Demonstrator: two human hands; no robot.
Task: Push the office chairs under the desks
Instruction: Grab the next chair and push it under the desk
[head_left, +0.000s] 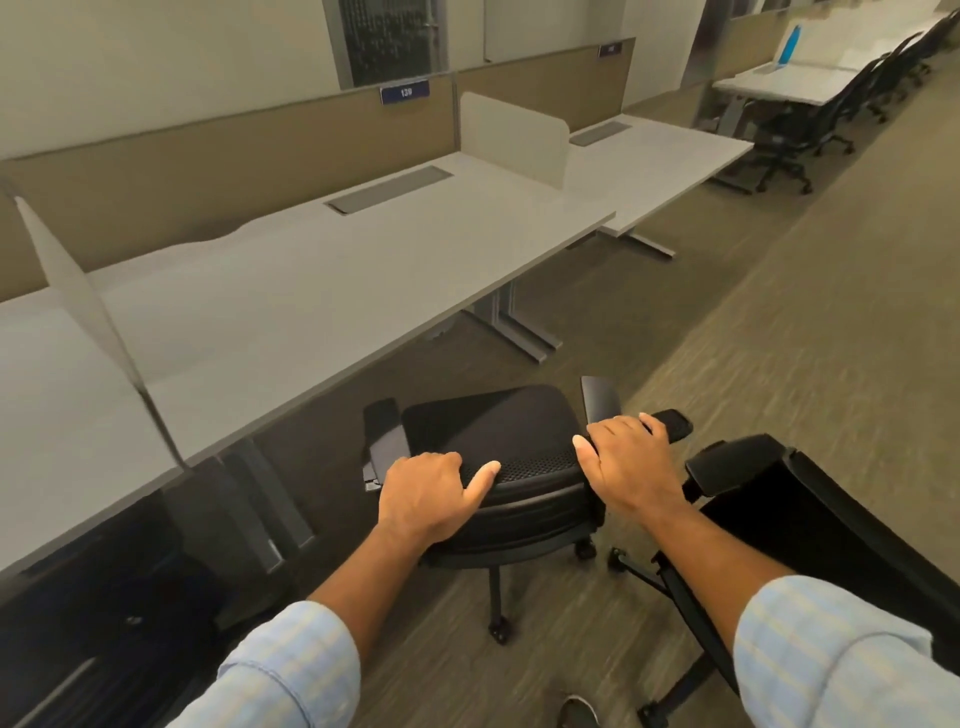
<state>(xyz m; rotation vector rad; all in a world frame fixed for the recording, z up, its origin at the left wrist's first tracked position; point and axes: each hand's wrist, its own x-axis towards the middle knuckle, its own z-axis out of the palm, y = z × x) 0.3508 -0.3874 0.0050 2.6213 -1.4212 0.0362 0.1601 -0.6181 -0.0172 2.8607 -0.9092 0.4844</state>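
A black mesh office chair (493, 431) stands on the carpet just in front of the long grey desk (322, 275), its seat outside the desk edge. My left hand (428, 493) grips the left end of the chair's backrest top. My right hand (631, 460) grips the right end of the same backrest. A second black chair (789, 514) stands close at the right, partly hidden behind my right forearm.
The desk's metal legs (524, 327) stand to the right of the chair. Frosted dividers (511, 137) split the desk row. A neighbouring desk (660, 156) lies further right; more chairs (810, 130) are tucked at a far desk with a blue bottle (788, 45). Open carpet aisle at right.
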